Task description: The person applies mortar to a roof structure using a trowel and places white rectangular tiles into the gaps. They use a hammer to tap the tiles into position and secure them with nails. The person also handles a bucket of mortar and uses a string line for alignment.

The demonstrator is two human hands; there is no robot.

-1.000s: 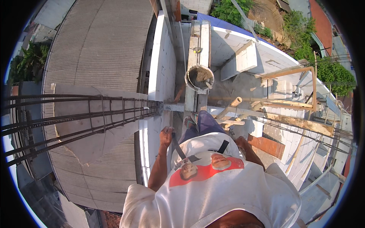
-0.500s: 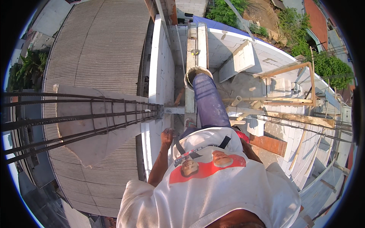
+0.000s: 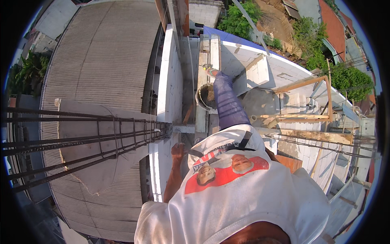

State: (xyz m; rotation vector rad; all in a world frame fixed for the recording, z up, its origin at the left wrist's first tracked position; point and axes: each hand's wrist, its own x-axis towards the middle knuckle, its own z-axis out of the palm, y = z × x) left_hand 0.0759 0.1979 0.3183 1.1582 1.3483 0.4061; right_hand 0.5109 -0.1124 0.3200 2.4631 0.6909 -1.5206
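**My foot is past the bucket**

The round bucket [image 3: 200, 92] sits on the long boards [image 3: 215, 48] in front of me, with some grey mix [image 3: 210, 96] inside. My left hand [image 3: 177, 150] is nearer to me than the bucket and a bit to its left. Its fingers are curled in like a loose fist. It looks too small for me to tell if there is anything in it. My right hand is out of sight, so I cannot tell if it is open or closed.

My leg [image 3: 229, 97] in blue pants reaches along the right side of the bucket. My foot [image 3: 212, 72] is on the boards past the bucket, right by a little yellow thing [image 3: 204, 66]. A white wall [image 3: 165, 77] is left of the bucket. Dark steel bars [image 3: 115, 119] stick out further left and nearer to me than the bucket. A wooden frame [image 3: 328, 97] is far to the bucket's right.
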